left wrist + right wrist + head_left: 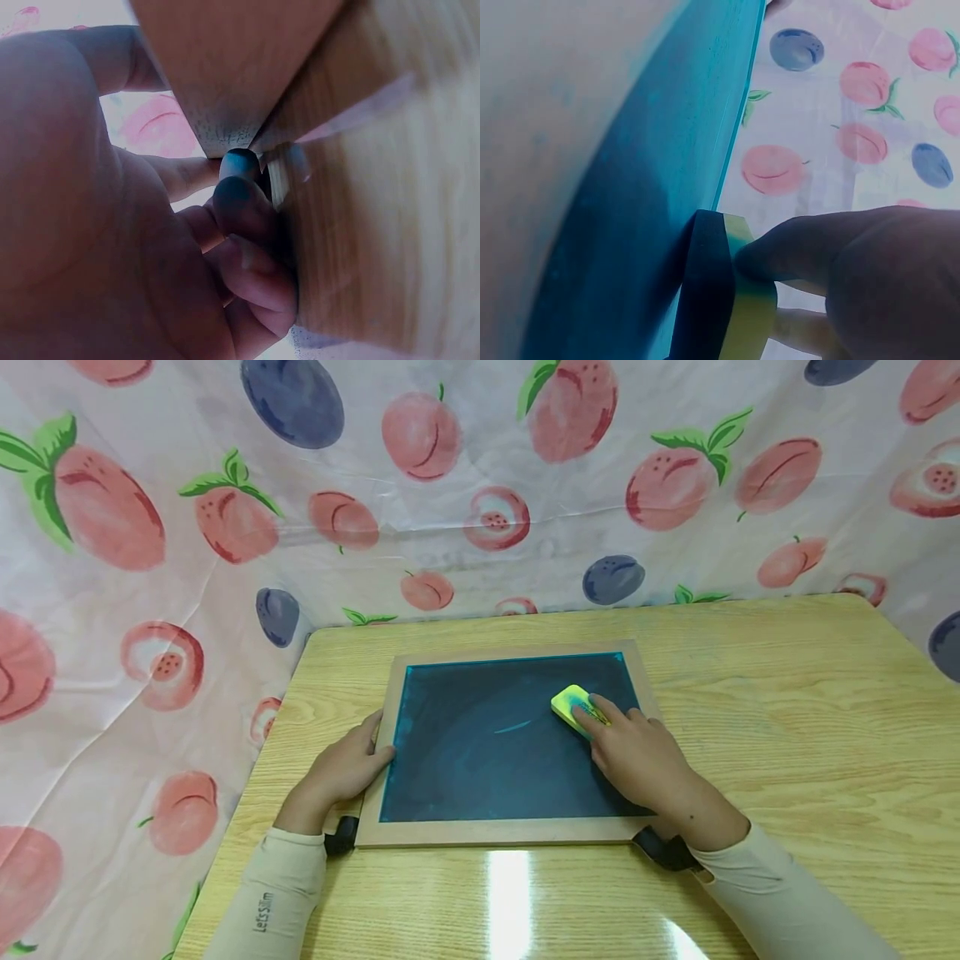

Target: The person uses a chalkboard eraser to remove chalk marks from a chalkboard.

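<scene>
Head view: a right hand pinched an eraser on a chalkboard that a left hand held by its frame.
The chalkboard lay flat on the surface, and the left thumb on top, with curled fingers at the outer edge, probably served to stop it sliding. The right fingers gripped the eraser near the chalkboard's right side, its dark face toward the chalkboard (the better for rubbing, presumably); a pale streak lay to its left.
</scene>
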### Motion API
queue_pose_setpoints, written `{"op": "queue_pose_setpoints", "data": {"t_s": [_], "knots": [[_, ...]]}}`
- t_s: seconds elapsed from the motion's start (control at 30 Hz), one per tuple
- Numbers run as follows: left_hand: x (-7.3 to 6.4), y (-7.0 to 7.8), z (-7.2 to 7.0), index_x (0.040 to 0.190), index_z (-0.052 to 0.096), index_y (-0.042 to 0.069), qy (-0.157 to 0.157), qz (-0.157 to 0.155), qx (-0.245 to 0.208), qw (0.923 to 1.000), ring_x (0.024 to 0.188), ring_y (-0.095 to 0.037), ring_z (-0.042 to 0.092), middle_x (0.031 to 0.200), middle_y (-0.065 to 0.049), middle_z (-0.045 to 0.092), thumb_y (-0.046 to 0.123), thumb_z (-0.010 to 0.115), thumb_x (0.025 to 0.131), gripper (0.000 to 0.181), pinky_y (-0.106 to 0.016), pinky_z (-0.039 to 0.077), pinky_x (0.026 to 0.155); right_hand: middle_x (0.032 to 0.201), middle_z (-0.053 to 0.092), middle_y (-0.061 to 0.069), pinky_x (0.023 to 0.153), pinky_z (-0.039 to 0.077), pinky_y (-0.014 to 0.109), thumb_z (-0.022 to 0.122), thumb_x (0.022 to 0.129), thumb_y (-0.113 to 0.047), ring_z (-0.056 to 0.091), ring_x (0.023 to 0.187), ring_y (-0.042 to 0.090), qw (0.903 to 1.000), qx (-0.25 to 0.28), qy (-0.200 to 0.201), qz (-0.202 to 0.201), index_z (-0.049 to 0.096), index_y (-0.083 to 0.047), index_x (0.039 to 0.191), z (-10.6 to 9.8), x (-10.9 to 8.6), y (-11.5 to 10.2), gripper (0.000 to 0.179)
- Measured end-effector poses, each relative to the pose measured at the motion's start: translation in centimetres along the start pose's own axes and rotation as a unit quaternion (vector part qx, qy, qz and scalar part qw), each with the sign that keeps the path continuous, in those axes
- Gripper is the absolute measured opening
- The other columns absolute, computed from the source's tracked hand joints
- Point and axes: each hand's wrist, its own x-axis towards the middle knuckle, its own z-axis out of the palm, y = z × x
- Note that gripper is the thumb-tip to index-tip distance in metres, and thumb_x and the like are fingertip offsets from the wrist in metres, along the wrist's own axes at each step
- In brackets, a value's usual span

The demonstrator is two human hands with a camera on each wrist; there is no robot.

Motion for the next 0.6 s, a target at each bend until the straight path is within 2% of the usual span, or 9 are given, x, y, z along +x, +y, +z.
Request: {"op": "queue_pose_setpoints", "data": {"t_s": [0.1,0.23,0.37,0.6], "knots": [[0.0,0.0,0.0,0.162,0.018,0.015,0.0,-0.001,-0.002,1.0,0.089,-0.02,0.064,0.127,-0.015,0.062,0.039,0.047,0.1,0.072,-0.037,0.05,0.074,0.142,0.054,0.023,0.065,0.055,0.051,0.068,0.093,-0.013,0.065,0.086,0.041,1.0,0.007,-0.002,-0.002,0.058,-0.013,0.14,0.1,0.1,0.0,0.049],[0.1,-0.1,0.0,0.162,0.017,0.016,0.001,-0.001,0.0,1.0,0.09,-0.021,0.064,0.128,-0.016,0.061,0.039,0.046,0.1,0.072,-0.037,0.049,0.074,0.144,0.053,0.023,0.064,0.054,0.048,0.067,0.093,-0.013,0.064,0.086,0.04,0.9997,0.02,-0.005,-0.014,0.059,-0.013,0.141,0.2,0.1,-0.4,0.048],[0.2,-0.2,0.0,0.162,0.017,0.016,0.001,-0.002,0.005,1.0,0.091,-0.022,0.064,0.131,-0.016,0.06,0.039,0.046,0.099,0.073,-0.037,0.049,0.074,0.146,0.051,0.021,0.071,0.054,0.048,0.064,0.095,-0.013,0.063,0.09,0.039,0.9991,0.032,-0.009,-0.028,0.057,-0.013,0.142,0.5,0.0,-1.3,0.048],[0.2,-0.2,0.0,0.162,0.017,0.016,0.002,0.0,0.004,1.0,0.088,-0.021,0.064,0.13,-0.016,0.061,0.039,0.047,0.099,0.073,-0.036,0.049,0.072,0.149,0.05,0.018,0.076,0.055,0.046,0.066,0.095,-0.015,0.063,0.094,0.036,0.9952,0.031,-0.007,-0.093,0.055,-0.017,0.145,0.8,-0.5,-3.6,0.051]]}}
